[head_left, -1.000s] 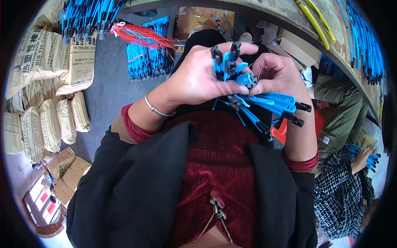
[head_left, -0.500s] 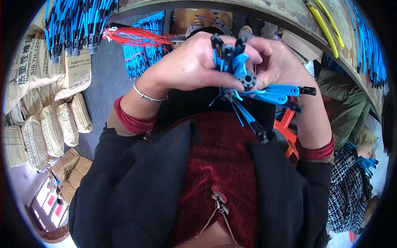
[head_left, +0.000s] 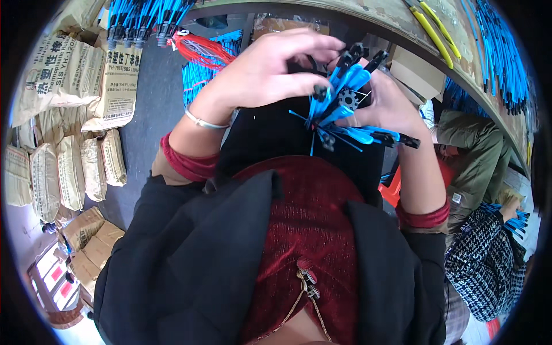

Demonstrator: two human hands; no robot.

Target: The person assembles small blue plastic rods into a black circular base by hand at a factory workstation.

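Gripped in my right hand (head_left: 393, 106) is a spoked piece: a black notched disc (head_left: 348, 99) with blue strips (head_left: 357, 77) fanning out around it. Several strips end in black tips, and a few thin blue rods stick out below. Beside it on the left, my left hand (head_left: 267, 72) is open, its thumb and fingers apart. The left thumb tip is close to one black tip; whether they touch I cannot tell. My right fingers are partly hidden behind the strips. A thin pale strand shows near the disc.
A worn bench (head_left: 385, 17) carries yellow-handled pliers (head_left: 432, 31), blue rods (head_left: 500, 63) at right and black-ended blue pieces (head_left: 150, 20) at left. A red strand bundle (head_left: 201, 49) hangs nearby. Paper sacks (head_left: 69, 75) stand left. A co-worker's checked sleeve (head_left: 480, 259) is at right.
My left hand has come off the piece and opened, shifting slightly left. The piece has turned in my right hand, with its strips spread differently. The view has shifted a little.
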